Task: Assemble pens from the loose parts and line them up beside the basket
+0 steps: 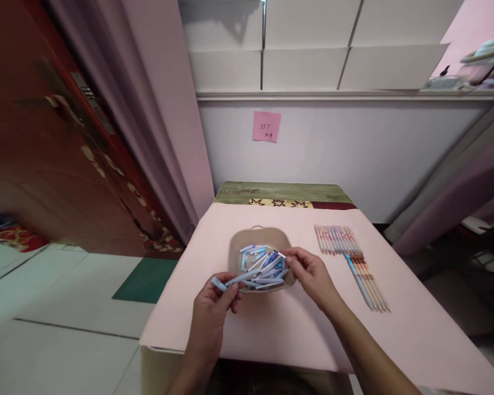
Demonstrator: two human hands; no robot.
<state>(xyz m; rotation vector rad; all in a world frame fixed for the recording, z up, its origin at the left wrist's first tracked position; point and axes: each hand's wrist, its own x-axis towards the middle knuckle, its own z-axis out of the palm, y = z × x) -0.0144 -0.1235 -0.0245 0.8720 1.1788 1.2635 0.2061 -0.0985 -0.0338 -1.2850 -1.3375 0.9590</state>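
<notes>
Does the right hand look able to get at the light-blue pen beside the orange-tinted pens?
Probably yes: the right hand is at the basin, and only bare pink tablecloth seems to lie between it and the light-blue pen.

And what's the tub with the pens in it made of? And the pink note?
The tub is probably smooth, dull plastic: it's evenly beige with rounded corners. The pink note looks like plain matte paper: it's flat, with no shine, and has handwriting on it.
</notes>
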